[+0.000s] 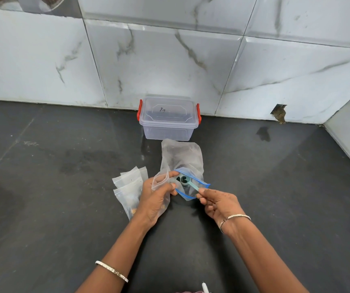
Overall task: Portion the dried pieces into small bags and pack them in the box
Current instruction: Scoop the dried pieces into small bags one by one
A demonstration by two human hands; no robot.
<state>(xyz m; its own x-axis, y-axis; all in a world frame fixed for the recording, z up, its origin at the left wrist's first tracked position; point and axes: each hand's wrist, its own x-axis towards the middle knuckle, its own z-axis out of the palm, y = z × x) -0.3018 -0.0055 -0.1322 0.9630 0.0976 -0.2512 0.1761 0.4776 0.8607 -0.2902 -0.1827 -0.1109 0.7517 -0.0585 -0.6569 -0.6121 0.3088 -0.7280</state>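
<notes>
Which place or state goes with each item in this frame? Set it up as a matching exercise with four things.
Things:
1. clear plastic box with red latches
2. small teal plastic spoon
3. small clear plastic bag
4. pile of small clear bags

Places or states:
A. pinched by the right hand, bowl in the mouth of the large blue-sealed bag
B. lying on the dark counter beside the left hand
C. lid on, next to the tiled wall
D. gripped in the left hand

Pairs: 1-C, 2-A, 3-D, 4-B
</notes>
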